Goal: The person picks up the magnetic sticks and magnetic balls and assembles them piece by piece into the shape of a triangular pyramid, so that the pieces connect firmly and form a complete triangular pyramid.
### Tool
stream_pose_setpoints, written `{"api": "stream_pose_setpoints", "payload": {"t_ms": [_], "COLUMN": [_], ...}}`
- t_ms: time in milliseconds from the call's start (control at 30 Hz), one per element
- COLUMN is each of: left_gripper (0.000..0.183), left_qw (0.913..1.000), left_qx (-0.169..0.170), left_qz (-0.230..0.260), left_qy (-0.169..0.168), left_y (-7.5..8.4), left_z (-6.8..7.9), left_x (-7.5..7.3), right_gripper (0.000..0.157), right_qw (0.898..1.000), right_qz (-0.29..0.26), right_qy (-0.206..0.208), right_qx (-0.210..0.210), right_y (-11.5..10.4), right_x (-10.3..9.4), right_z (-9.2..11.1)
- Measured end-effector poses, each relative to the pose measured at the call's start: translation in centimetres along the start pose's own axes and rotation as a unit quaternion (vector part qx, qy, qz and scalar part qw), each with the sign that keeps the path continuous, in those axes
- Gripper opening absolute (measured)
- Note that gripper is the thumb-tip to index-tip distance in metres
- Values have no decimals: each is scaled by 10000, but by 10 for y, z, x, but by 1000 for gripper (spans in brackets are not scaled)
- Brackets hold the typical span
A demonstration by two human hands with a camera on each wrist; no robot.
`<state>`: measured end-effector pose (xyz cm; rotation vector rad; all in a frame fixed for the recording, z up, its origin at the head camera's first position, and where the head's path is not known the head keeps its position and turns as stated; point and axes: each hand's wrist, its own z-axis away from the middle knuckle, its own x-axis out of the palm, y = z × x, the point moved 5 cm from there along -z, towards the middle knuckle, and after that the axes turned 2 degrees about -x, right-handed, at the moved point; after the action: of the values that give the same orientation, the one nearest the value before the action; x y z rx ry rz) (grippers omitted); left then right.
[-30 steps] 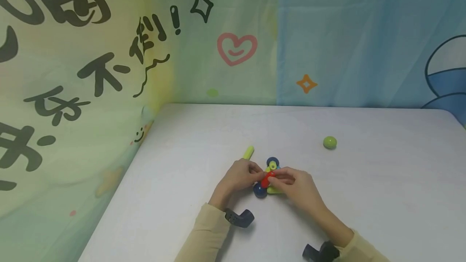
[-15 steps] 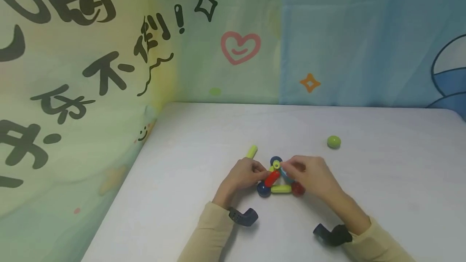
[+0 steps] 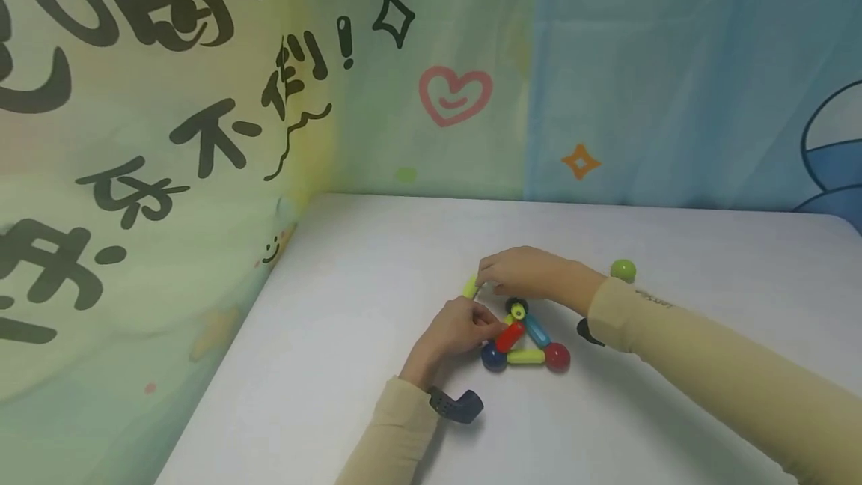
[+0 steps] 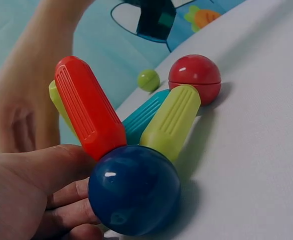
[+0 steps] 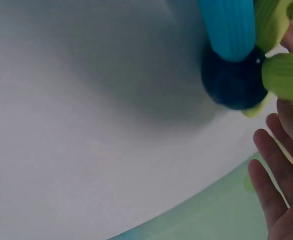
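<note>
My left hand [image 3: 458, 331] grips the near left corner of a magnetic ball-and-rod structure, its fingers against a dark blue ball [image 4: 135, 190] and the base of a red rod [image 4: 89, 107]. The red rod slants up from that ball. A yellow-green rod [image 3: 526, 356] links it to a red ball [image 3: 557, 357]; a light blue rod [image 3: 537, 331] runs back to another dark blue ball [image 5: 234, 77]. Another yellow-green rod [image 5: 286, 75] rises there. My right hand [image 3: 521, 272] reaches over the back, fingertips right at a loose yellow-green rod [image 3: 470, 287]; its fingers look extended in the right wrist view.
A green ball [image 3: 623, 270] lies alone at the back right, close behind the right sleeve [image 3: 626, 313]. The white table [image 3: 377, 260] ends at a printed cloth backdrop [image 3: 458, 156] behind and on the left.
My right hand has left the red rod and the structure's top, moving back and left to the loose rod. My left hand keeps its place on the structure. The head view has shifted slightly.
</note>
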<state>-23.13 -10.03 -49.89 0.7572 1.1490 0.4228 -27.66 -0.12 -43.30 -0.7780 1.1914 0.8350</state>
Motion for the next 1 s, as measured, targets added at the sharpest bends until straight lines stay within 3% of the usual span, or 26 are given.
{"api": "stream_pose_setpoints", "payload": {"t_ms": [200,533,733,833,900,1000], "left_gripper": [15,17,19,20,21,21], "left_qw": [9998,9999,10000,9999,9998,9997], "left_qx": [194,-65,-93,-131,-172,-226], "left_qz": [49,146,8,-13,-18,-69], "left_qy": [3,-50,-20,-25,-36,-42], "left_y": [3,2,2,2,2,2], "left_z": [1,4,3,3,3,4], "left_x": [4,3,2,2,2,1], "right_gripper": [32,10,19,23,24,26], "right_qw": [9981,9945,9912,9898,9840,9608], "right_qz": [485,779,928,543,-122,-1286], "right_qy": [-41,-143,-39,128,327,709], "right_qx": [-374,684,946,1308,1747,2353], "right_y": [-6,22,42,49,54,59], "right_x": [12,24,33,39,45,54], "right_z": [-14,-13,6,22,33,50]}}
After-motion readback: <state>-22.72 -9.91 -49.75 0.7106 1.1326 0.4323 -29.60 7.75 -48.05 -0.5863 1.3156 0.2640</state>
